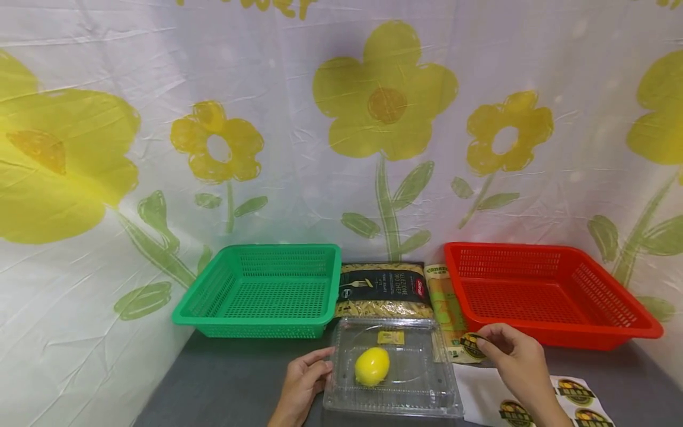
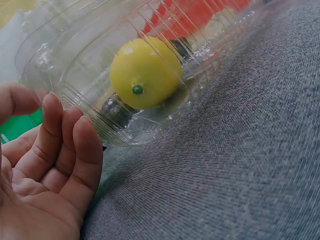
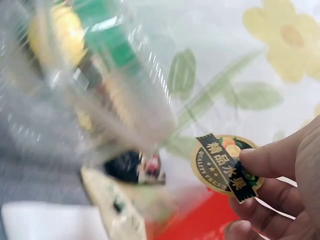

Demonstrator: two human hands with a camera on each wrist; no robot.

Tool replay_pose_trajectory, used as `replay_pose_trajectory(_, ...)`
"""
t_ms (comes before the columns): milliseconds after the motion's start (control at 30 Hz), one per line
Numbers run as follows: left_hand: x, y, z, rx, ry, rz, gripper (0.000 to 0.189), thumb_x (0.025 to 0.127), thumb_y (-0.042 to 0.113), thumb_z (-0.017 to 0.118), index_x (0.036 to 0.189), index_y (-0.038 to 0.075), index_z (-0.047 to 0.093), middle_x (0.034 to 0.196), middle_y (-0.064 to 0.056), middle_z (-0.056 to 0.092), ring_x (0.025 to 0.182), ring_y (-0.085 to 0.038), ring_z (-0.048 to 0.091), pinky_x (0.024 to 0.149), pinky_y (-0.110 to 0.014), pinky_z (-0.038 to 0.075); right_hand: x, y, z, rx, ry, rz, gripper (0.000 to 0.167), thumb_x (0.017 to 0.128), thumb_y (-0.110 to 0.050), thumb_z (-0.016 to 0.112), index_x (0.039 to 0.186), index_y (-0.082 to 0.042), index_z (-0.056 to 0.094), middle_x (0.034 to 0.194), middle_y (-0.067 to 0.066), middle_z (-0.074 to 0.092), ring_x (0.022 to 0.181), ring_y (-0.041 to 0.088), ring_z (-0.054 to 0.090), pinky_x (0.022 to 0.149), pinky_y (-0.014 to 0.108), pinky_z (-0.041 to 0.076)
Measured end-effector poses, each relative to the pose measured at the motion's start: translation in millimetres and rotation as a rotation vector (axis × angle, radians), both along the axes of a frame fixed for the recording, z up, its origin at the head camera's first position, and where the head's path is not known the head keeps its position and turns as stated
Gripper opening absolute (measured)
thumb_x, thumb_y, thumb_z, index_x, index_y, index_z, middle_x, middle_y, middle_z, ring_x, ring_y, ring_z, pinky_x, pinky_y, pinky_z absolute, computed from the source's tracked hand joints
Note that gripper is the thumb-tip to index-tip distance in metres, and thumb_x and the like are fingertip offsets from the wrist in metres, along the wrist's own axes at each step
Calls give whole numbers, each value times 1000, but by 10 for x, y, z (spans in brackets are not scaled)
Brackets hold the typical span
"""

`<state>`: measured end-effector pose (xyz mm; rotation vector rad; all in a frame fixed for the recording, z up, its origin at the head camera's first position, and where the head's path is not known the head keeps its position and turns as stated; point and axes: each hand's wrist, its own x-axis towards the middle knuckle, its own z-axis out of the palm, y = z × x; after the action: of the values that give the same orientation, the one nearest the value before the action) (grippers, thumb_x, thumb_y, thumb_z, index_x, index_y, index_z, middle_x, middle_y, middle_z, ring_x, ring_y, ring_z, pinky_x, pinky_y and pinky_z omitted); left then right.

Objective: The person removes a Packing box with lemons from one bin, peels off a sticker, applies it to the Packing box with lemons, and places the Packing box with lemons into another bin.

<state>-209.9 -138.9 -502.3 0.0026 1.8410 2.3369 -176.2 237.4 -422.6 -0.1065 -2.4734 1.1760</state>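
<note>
A clear plastic clamshell box (image 1: 397, 409) lies in front of me, with a yellow lemon (image 1: 372, 366) and a small yellow packet (image 1: 391, 337) showing through it. My left hand (image 1: 303, 379) holds the box's left edge; in the left wrist view its curled fingers (image 2: 85, 145) are right at the plastic wall. Between thumb and fingers, my right hand (image 1: 520, 362) pinches a round black-and-gold fruit sticker (image 3: 222, 167), raised to the right of the box. The sticker's printed face shows in the right wrist view.
Under my right forearm is a white sticker sheet (image 1: 475, 391) with several like stickers. Behind the box lie a pasta bag (image 1: 384, 287) and a greenish-orange packet (image 1: 445, 308). A green basket (image 1: 251, 329) stands back left, a red basket (image 1: 576, 335) back right, before a flowered cloth.
</note>
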Motion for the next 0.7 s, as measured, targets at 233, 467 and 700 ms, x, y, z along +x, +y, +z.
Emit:
replay_pose_trajectory(233, -2, 2, -4, -1, 9, 11, 47, 97, 8, 61, 139, -11, 54, 70, 6, 68, 68, -7, 62, 60, -23, 54, -102, -269, 124, -59, 27, 85, 10, 87, -6, 79, 96, -9, 74, 87, 4, 69, 75, 9, 62, 63, 25, 52)
replay_pose_trajectory(467, 3, 6, 5, 1, -1, 25, 45, 96, 7, 62, 137, -10, 56, 70, 5, 68, 68, -7, 63, 61, -23, 55, -162, -542, 176, -175, 42, 252, 9, 84, -2, 79, 90, -6, 73, 82, 4, 72, 69, 11, 64, 62, 25, 53)
replay_pose_trajectory(700, -4, -2, 3, -1, -12, 25, 45, 96, 7, 62, 137, -9, 57, 74, 5, 70, 69, -7, 63, 61, -23, 55, -192, -779, 107, -211, 5, 359, 13, 84, 4, 77, 86, -8, 70, 80, 2, 68, 65, 12, 58, 57, 25, 50)
